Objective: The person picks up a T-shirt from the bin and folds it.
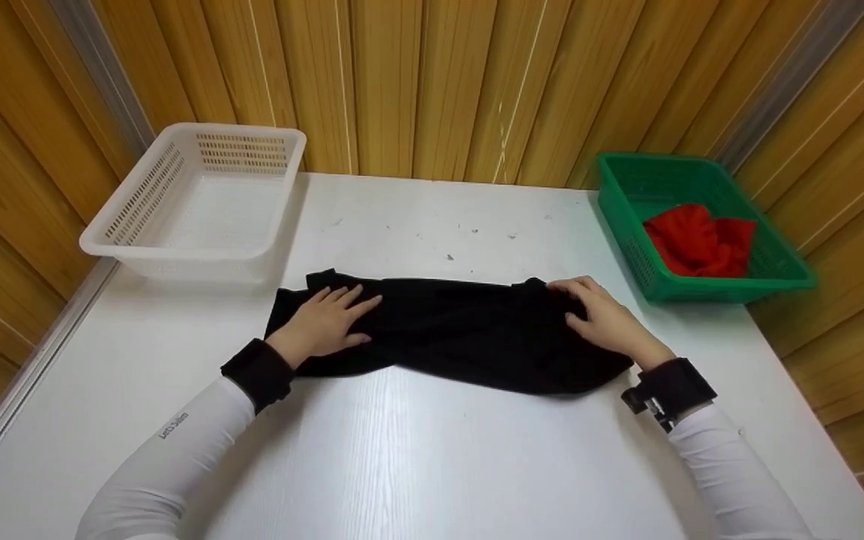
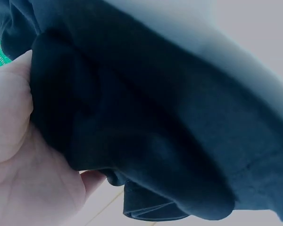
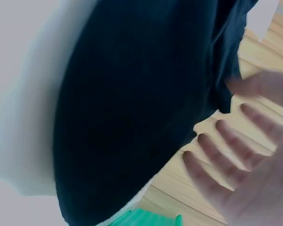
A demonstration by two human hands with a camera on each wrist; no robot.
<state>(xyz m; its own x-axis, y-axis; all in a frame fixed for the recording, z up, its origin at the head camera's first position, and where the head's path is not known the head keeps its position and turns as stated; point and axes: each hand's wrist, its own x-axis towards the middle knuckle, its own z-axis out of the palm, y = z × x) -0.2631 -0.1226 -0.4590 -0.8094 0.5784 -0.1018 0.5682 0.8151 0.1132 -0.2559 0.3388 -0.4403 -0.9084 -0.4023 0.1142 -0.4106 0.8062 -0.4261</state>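
Note:
A black garment (image 1: 454, 322), folded into a long strip, lies across the middle of the white table (image 1: 417, 465). My left hand (image 1: 321, 322) rests on its left end with the fingers spread. At the right end, my right hand (image 1: 608, 319) is over the cloth, fingers loosely bent near its far edge. The right wrist view shows that hand's fingers (image 3: 214, 179) apart and relaxed beside the dark cloth (image 3: 137, 108), with nothing gripped. In the left wrist view, bunched cloth (image 2: 146, 117) hides most of the left fingers.
A white plastic basket (image 1: 252, 253) stands at the back left of the table. The green basket (image 1: 627, 247) at the back right contains a red cloth (image 1: 694, 244). Wood-patterned walls (image 1: 447, 90) close in the back and both sides.

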